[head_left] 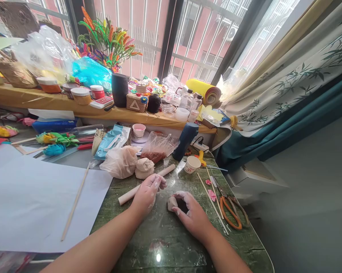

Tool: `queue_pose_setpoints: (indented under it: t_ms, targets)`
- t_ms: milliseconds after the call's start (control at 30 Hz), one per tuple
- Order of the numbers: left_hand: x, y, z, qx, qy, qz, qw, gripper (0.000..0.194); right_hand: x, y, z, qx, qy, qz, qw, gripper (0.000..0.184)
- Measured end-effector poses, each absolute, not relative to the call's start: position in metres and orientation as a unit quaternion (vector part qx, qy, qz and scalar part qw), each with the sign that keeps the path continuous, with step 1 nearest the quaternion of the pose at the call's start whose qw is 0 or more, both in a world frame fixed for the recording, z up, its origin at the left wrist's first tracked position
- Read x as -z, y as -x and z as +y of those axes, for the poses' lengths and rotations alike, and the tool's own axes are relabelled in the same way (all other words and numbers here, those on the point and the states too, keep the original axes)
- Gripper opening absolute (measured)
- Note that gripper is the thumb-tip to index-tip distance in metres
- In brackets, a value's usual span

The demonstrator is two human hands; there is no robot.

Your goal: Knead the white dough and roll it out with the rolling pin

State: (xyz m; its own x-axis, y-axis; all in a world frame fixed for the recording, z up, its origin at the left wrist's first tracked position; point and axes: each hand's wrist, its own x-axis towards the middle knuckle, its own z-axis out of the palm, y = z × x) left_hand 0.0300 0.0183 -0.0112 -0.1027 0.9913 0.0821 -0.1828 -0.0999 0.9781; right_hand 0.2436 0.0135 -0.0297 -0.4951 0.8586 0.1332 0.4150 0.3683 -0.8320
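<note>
My right hand [191, 214], dusted with white, curls its thumb and fingers round a small greyish-white lump of clay [171, 204] just over the table. My left hand [148, 189] is closed, thumb against the fingers; whatever it may hold is hidden, and white residue coats its fingertips. Behind that hand a pale rolling pin [168, 170] lies slantwise, partly covered by it. A bigger mound of clay [144, 168] sits just beyond, beside a crumpled plastic bag [120, 162]. Under both hands spreads the dark green tabletop [148, 239], smeared with white.
At right lie orange-handled scissors [230, 213], thin sticks [213, 204] and a paper cup [193, 164]. A dark blue cylinder [185, 141] and a bag of brown material [155, 151] stand farther back. White paper [40, 201] covers the left side. Crowded craft supplies fill the windowsill [96, 113].
</note>
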Motion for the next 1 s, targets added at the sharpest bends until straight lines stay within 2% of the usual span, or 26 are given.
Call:
queue_pose_setpoints:
  t_ms: [100, 233, 300, 400, 500, 667, 733, 833, 867, 900, 1000]
  targets:
    - [0.014, -0.030, 0.019, -0.595, -0.446, 0.443, 0.501, 0.040, 0.026, -0.240, 0.017, -0.496, 0.441, -0.660, 0.352, 0.039]
    - [0.014, -0.031, 0.020, -0.600, -0.439, 0.435, 0.508, 0.041, 0.018, -0.236, 0.021, -0.639, 0.461, -0.375, 0.487, 0.043]
    - [0.013, -0.031, 0.020, -0.598, -0.438, 0.439, 0.508, 0.040, 0.014, -0.236, 0.022, -0.679, 0.455, -0.282, 0.502, 0.042]
    - [0.012, -0.031, 0.020, -0.597, -0.434, 0.444, 0.508, 0.041, 0.004, -0.236, 0.022, -0.698, 0.464, -0.258, 0.480, 0.038]
    - [0.013, -0.031, 0.020, -0.595, -0.431, 0.447, 0.511, 0.042, -0.018, -0.240, 0.020, -0.642, 0.490, -0.310, 0.502, 0.038]
    - [0.012, -0.031, 0.020, -0.589, -0.429, 0.450, 0.516, 0.040, -0.050, -0.252, 0.012, -0.330, 0.451, -0.514, 0.651, 0.041]
    - [0.011, -0.031, 0.020, -0.587, -0.427, 0.453, 0.518, 0.040, -0.041, -0.253, 0.008, -0.252, 0.411, -0.626, 0.613, 0.037]
    - [0.010, -0.032, 0.020, -0.590, -0.424, 0.455, 0.515, 0.041, -0.011, -0.252, 0.004, -0.227, 0.376, -0.805, 0.398, 0.026]
    - [0.010, -0.032, 0.020, -0.591, -0.423, 0.456, 0.514, 0.041, -0.001, -0.251, 0.004, -0.222, 0.392, -0.819, 0.354, 0.026]
    - [0.011, -0.032, 0.020, -0.592, -0.422, 0.456, 0.513, 0.041, 0.008, -0.251, 0.003, -0.219, 0.418, -0.813, 0.340, 0.027]
    - [0.011, -0.032, 0.020, -0.591, -0.424, 0.454, 0.515, 0.041, 0.024, -0.248, 0.003, -0.205, 0.499, -0.749, 0.386, 0.030]
